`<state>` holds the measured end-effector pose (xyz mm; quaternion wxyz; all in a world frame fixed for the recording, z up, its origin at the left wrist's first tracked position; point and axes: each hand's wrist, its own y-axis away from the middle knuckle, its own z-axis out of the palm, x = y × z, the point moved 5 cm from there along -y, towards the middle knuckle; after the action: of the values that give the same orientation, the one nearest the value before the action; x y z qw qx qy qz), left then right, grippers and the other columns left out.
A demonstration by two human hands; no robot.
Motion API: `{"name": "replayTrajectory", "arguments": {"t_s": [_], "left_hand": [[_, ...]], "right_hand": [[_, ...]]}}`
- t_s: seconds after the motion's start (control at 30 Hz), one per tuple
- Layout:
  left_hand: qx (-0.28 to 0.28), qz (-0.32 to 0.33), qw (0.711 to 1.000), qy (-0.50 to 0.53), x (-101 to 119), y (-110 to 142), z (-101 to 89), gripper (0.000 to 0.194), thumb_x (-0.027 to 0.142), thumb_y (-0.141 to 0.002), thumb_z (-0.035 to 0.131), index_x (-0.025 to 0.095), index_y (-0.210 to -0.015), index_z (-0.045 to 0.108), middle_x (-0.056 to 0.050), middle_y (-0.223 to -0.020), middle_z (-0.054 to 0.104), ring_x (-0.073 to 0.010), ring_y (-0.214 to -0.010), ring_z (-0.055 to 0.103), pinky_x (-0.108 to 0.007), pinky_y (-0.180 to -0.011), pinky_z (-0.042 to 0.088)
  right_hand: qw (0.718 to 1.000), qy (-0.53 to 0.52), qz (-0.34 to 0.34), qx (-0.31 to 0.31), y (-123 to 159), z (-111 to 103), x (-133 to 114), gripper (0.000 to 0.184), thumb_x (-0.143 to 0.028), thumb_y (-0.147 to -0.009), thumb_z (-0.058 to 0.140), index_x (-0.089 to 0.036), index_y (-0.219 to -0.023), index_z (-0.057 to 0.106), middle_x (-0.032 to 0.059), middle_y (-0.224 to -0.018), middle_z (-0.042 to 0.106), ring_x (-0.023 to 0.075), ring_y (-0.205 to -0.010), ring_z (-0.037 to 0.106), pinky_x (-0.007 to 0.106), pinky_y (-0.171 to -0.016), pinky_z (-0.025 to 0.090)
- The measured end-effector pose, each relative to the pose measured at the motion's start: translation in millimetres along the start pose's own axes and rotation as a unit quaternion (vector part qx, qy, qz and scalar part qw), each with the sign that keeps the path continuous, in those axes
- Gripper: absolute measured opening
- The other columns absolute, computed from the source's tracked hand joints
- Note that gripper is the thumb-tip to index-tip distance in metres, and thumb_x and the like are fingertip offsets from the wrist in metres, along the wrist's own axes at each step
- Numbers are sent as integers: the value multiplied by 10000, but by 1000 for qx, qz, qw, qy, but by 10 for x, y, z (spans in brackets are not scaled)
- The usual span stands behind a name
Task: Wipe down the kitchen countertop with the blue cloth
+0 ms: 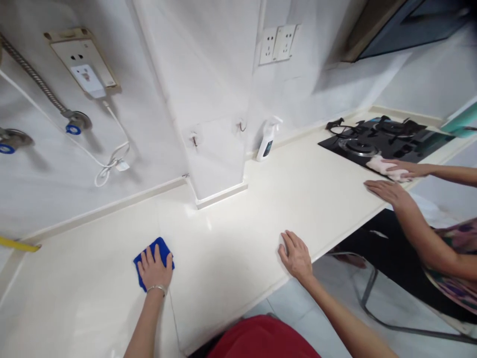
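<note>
My left hand [154, 268] lies palm down on a blue cloth [161, 246], pressing it flat onto the white countertop [231, 248], fingers stretched out over it. My right hand [296, 256] rests flat on the countertop near its front edge, fingers apart, holding nothing.
A white spray bottle [267, 139] stands by the wall column. At the right, another person's hands [391, 191] work at a black gas hob [376, 139], one on a pink cloth [383, 166]. Wall sockets [278, 44], a plugged-in white cable [112, 159] and pipes [74, 122] are on the wall.
</note>
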<state>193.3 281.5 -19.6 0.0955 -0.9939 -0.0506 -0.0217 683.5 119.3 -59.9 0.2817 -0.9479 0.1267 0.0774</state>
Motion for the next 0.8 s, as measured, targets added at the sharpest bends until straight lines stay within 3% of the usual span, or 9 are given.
{"name": "replayTrajectory", "arguments": {"t_s": [0.13,0.3,0.43,0.53,0.6,0.67,0.73,0.8], "left_hand": [[14,120,993,10,615,567,-4,658,467,-928,382,127,-1492,367,-168,-1603,301,-338,-1505,188,-540,-1230,170],[-36,254,963,82,1719,1266,-5,648,469,-926,410,212,-1514,323,-129,-1624,261,-316,-1517,170,-553,-1236,186],[-81,337,926,151,2647,1646,-23,740,551,-905,433,222,-1540,244,-158,-1638,189,-357,-1518,125,-597,-1224,207],[-88,384,900,185,3114,1808,-26,764,590,-910,396,209,-1547,217,-175,-1637,179,-368,-1515,123,-606,-1217,225],[-82,395,895,193,3231,1850,-11,756,593,-916,381,213,-1548,213,-167,-1641,176,-362,-1516,122,-599,-1218,233],[-79,400,892,194,3186,1865,8,729,590,-920,379,240,-1543,234,-135,-1646,183,-345,-1518,130,-578,-1222,240],[-77,391,897,191,2984,1865,18,704,589,-918,393,273,-1534,262,-101,-1647,200,-325,-1519,147,-561,-1225,247],[-71,354,914,184,2633,1850,3,699,586,-909,422,294,-1528,276,-80,-1646,215,-315,-1518,161,-560,-1223,255]], "right_hand": [[1000,1,6,-3,-15,-15,-1,418,-320,-960,424,-153,-1328,531,141,-1400,536,281,-1325,450,471,-1104,381],[1000,3,4,0,-5,-7,7,428,-310,-954,428,-155,-1344,516,145,-1398,536,284,-1322,450,480,-1097,380],[1000,-5,-4,2,30,-6,41,422,-281,-962,404,-161,-1352,510,143,-1408,529,282,-1335,438,484,-1093,380],[1000,-20,-18,1,62,-15,87,419,-248,-964,378,-160,-1351,511,138,-1409,530,268,-1339,438,468,-1097,379],[999,-28,-23,-3,77,-16,118,425,-251,-959,378,-159,-1352,513,138,-1412,527,270,-1338,439,464,-1092,385],[999,-32,-24,-4,86,-14,138,429,-261,-953,383,-158,-1346,524,137,-1411,527,280,-1334,441,468,-1083,389],[999,-33,-20,-1,94,-17,147,428,-267,-944,388,-157,-1329,542,137,-1401,535,288,-1319,451,471,-1073,391],[999,-35,-19,2,102,-19,147,428,-271,-932,396,-154,-1310,558,138,-1389,543,293,-1300,464,469,-1059,395]]}}
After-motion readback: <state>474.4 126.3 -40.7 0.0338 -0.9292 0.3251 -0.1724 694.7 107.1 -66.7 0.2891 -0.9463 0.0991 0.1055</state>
